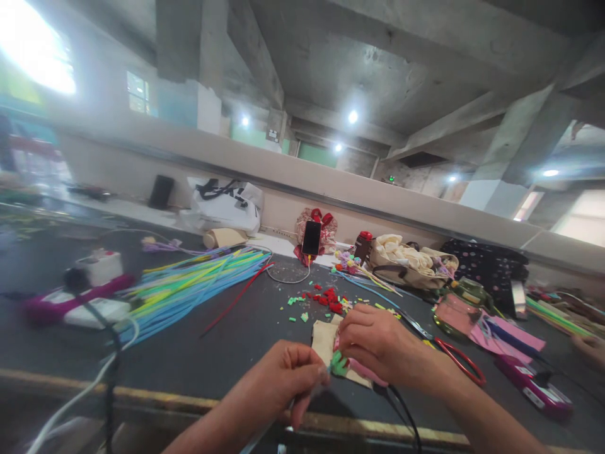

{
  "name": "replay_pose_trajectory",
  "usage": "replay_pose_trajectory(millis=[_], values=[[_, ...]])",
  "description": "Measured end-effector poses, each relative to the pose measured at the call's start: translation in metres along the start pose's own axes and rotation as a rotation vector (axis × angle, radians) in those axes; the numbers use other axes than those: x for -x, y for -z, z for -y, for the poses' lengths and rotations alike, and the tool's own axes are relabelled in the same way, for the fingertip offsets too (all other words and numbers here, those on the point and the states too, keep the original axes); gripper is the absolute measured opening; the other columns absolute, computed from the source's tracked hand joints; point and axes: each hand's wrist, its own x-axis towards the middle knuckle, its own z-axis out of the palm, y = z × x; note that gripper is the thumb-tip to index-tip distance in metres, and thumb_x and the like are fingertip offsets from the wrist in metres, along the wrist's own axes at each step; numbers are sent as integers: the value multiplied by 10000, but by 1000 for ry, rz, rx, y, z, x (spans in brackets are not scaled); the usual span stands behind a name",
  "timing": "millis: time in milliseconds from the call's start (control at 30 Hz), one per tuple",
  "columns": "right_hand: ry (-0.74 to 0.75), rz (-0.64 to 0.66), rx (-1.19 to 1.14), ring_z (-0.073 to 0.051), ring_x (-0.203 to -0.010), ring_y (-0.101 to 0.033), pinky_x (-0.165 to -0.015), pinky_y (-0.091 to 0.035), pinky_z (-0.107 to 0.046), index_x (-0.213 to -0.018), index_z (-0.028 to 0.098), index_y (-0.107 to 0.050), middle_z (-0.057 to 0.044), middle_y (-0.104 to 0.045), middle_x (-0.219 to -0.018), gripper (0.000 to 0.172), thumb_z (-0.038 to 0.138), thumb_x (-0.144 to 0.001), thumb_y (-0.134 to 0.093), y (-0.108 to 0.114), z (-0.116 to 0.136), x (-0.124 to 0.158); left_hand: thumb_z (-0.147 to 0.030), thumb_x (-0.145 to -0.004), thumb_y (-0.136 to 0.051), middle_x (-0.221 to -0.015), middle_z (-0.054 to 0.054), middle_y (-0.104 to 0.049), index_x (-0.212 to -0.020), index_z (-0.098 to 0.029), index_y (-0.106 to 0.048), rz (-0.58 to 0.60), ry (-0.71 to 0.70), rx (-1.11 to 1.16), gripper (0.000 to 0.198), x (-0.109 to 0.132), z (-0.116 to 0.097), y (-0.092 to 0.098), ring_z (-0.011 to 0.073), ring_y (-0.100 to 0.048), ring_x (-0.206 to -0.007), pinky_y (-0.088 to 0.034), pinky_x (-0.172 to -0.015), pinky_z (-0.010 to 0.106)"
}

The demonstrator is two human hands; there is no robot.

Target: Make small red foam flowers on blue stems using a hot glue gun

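My left hand [295, 378] is closed in a pinch near the table's front edge. At its fingertips is a small green fuzzy pipe-cleaner piece [338, 364], with a thin stem running down below the hand. My right hand [375, 343] is bent over the other side of the green piece, fingers curled inward; what they grip is hidden. Under the right hand lies a pink tool [366, 372], apparently a glue gun, with a black cord [404, 413] trailing off the front edge. A beige cloth pad [324, 342] is beneath both hands.
Red and green cut bits [331, 298] lie beyond the pad. Long blue and yellow pipe cleaners [203, 284] spread left; red-handled scissors [458, 359] and a purple power strip [534, 384] lie right. A phone [311, 238] stands behind. Another person's hand [588, 349] shows far right.
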Motion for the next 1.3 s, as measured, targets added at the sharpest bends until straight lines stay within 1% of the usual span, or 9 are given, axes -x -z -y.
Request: replay_pose_trajectory(millis=[300, 533, 633, 700, 800, 933, 1067, 1167, 1300], values=[[66, -4, 20, -139, -754, -518, -664, -402, -250, -782, 173, -591, -57, -598, -789, 157, 141, -833, -446, 0, -2, 0, -318, -694, -528, -266, -97, -424, -618, -134, -579, -22, 23, -47, 205, 1, -8, -4, 34, -258, -243, -160, -332, 164], [21, -12, 3, -136, -748, -547, -680, -415, -250, -849, 175, -611, -52, -633, -819, 181, 97, -816, -451, 4, -1, -1, -307, -676, -536, -255, -98, -411, -587, -148, -556, -69, 17, -48, 184, 3, -8, -5, 38, -283, -245, -157, -320, 155], [15, -65, -12, -144, -780, -562, -700, -435, -259, -947, 174, -609, -67, -645, -881, 216, 110, -820, -446, 5, -4, 0, -319, -661, -544, -259, -96, -412, -567, -155, -538, -109, 7, -53, 190, 3, -8, -6, 43, -300, -248, -151, -322, 156], [-23, -150, -34, -158, -832, -565, -728, -443, -278, -1020, 180, -591, -79, -641, -936, 245, 143, -832, -438, 4, -6, 2, -346, -672, -535, -268, -91, -431, -589, -158, -537, -146, -11, -57, 206, 2, -7, -6, 46, -297, -249, -164, -327, 162], [-191, -362, -173, -168, -897, -557, -768, -439, -290, -1068, 207, -568, -66, -628, -979, 267, 171, -837, -440, -4, -6, 7, -372, -707, -509, -337, -54, -532, -636, -154, -545, -239, -75, -86, 231, 1, -7, -3, 45, -273, -280, -188, -348, 165], [-448, -640, -572, -155, -824, -570, -716, -449, -266, -1081, 269, -538, -20, -627, -931, 268, 234, -822, -480, -32, -1, 9, -351, -708, -515, -507, 7, -645, -649, -150, -553, -403, -193, -117, 213, 5, -10, -2, 69, -370, -388, -277, -401, 170], [-451, -627, -964, -151, -753, -555, -623, -453, -241, -1110, 287, -519, -23, -608, -919, 381, 332, -738, -589, -52, 12, -2, -333, -699, -520, -548, 13, -650, -672, -151, -572, -454, -246, -84, 192, 9, -12, -3, 95, -439, -452, -339, -449, 188], [-387, -603, -1069, -131, -672, -533, -566, -429, -216, -1094, 275, -543, -13, -600, -832, 465, 418, -664, -646, -51, 22, -14, -340, -679, -547, -540, 0, -620, -644, -150, -598, -499, -300, -92, 200, 12, -12, -4, 102, -465, -488, -351, -459, 187], [-369, -626, -1104, -115, -620, -512, -559, -413, -213, -1041, 254, -586, -2, -590, -797, 485, 474, -616, -664, -50, 28, -22, -347, -644, -583, -487, -29, -551, -602, -148, -607, -532, -309, -65, 205, 14, -12, -5, 84, -449, -452, -352, -438, 177]])
